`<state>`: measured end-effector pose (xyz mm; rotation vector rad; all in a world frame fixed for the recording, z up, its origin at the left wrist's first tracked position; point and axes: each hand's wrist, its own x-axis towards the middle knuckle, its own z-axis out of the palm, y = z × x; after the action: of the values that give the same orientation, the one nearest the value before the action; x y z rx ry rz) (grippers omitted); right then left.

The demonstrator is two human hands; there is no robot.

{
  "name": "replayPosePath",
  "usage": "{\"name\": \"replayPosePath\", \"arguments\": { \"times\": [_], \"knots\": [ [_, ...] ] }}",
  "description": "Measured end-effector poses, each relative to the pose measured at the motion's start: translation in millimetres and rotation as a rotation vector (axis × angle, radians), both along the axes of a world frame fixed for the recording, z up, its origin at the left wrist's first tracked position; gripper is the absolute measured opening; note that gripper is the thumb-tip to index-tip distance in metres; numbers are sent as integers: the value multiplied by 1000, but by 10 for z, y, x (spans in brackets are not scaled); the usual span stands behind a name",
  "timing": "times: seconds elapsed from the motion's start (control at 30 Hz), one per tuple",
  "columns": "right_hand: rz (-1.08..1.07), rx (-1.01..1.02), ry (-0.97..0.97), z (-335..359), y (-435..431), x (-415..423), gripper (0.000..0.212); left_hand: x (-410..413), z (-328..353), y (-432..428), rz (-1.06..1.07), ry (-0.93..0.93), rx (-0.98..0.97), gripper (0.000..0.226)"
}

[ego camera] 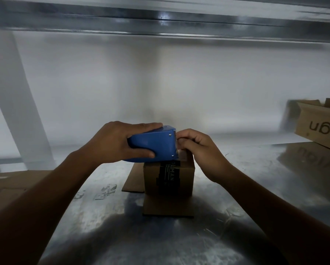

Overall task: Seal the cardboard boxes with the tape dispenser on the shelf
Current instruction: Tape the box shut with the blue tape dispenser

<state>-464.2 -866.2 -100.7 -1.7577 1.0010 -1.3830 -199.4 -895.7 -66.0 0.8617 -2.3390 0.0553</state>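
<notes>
Tape dispenser point(156, 145), blue, was held over the top of the small cardboard box point(169, 176), which stood on the metal shelf point(246, 188). The left hand point(112, 142) gripped the dispenser's body, fingers across the top and thumb along its side. The right hand point(200, 152) had its fingers point(186, 135) curled, pinching at the toothed end. A second box point(319, 127) sat far right, well apart.
</notes>
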Motion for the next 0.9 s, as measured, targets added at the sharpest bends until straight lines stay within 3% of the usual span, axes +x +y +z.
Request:
{"name": "replayPosePath", "arguments": {
  "times": [0.13,0.23,0.6,0.67,0.73,0.9],
  "knots": [
    [46,61,-92,27,12,4,28,4,-8,-8,0,4,2,72],
    [20,14,-37,14,33,7,22,-2,-1,-9,6,-5,-10,71],
    [-167,-131,30,27,81,31,18,79,149,118,60,-8,-89,78],
    [-230,-112,-59,52,52,-40,16,169,178,143,90,-28,-151,79],
    [-271,-75,-162,82,19,-179,15,295,184,173,96,25,-165,78],
    [-213,-76,-82,95,14,-171,23,294,193,190,-22,167,-133,77]
  ]
}}
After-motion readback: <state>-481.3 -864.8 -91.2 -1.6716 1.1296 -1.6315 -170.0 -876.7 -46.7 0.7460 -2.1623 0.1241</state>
